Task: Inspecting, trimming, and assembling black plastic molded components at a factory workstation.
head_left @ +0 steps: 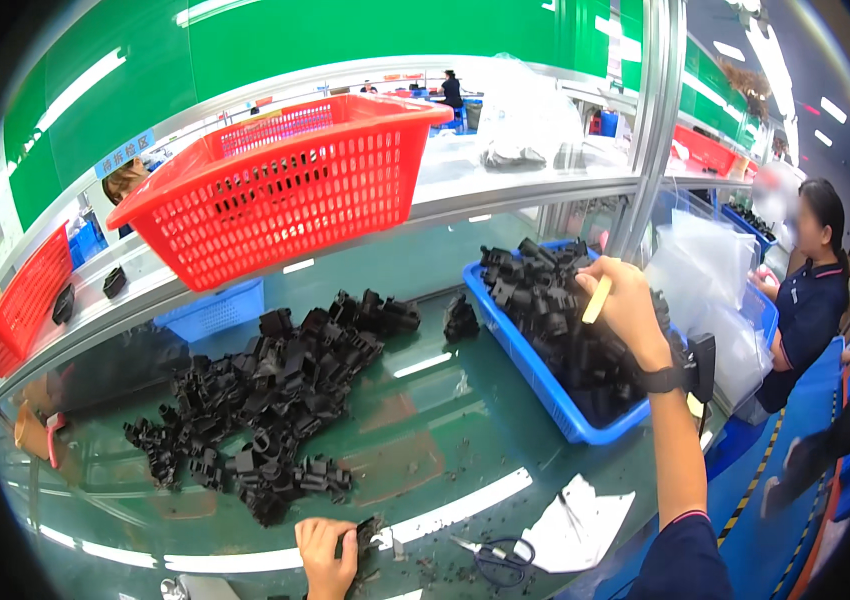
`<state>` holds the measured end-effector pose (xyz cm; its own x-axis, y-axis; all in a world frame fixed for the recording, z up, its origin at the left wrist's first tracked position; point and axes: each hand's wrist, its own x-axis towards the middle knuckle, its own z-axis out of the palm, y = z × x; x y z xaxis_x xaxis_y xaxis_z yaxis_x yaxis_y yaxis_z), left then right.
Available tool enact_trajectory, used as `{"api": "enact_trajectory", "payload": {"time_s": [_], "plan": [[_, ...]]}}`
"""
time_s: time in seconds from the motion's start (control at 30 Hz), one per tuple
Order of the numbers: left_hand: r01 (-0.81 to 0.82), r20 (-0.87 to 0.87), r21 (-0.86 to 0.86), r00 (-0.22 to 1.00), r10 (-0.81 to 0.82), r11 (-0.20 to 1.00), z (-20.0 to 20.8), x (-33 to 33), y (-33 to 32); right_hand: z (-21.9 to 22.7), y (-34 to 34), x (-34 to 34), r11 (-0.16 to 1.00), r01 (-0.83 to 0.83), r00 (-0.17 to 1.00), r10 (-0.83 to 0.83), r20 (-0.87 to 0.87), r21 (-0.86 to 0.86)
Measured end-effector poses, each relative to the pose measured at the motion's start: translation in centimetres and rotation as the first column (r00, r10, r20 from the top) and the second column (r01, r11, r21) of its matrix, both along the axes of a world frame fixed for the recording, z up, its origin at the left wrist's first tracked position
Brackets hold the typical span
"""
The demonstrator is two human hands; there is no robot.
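My right hand (627, 308) is above the blue basket (530, 370), its fingers closed on a yellow-handled tool (597, 299) whose working end I cannot make out. Black moulded plastic parts (545, 295) fill that basket, just under the fingers. Low in the view, my left hand (325, 556) is closed round a small black plastic part (366, 532) at the table's near side. A large loose heap of similar black parts (275, 390) spreads over the green tabletop (465, 440), beyond the left hand.
Dark-handled scissors (501, 562) lie beside white paper (585, 525). A red basket (285, 190) sits on the metal shelf above the table. Clear plastic bags (710, 280) stand right of the blue basket. Farther right is a co-worker (811, 290) in dark clothing. Black scraps litter the tabletop.
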<state>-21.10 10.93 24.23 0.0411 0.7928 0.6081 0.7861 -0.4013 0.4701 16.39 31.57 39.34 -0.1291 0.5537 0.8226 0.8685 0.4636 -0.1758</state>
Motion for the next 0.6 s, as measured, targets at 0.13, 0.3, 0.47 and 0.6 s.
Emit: {"api": "enact_trajectory", "payload": {"time_s": [0.13, 0.3, 0.47, 0.6], "plan": [[0.002, 0.01, 0.076, 1.0, -0.002, 0.997, 0.2, 0.2, -0.2, -1.0, -4.2, -3.9, 0.929, -0.283, 0.946, 0.229, -0.23, -0.238], [0.086, 0.086, 0.165, 0.991, -0.101, 0.983, 0.9, 0.8, -1.1, -6.5, -10.0, -12.4, 0.737, -0.538, 0.828, 0.553, -0.092, -0.409], [0.16, 0.232, 0.198, 0.951, -0.205, 0.967, 0.6, 1.8, -1.8, -12.6, -11.0, -21.6, 0.624, -0.58, 0.752, 0.657, -0.049, -0.525], [0.125, 0.235, 0.248, 0.954, -0.185, 0.961, 0.8, 1.8, -2.3, -15.0, -9.8, -26.8, 0.692, -0.502, 0.821, 0.57, -0.033, -0.519]]}}
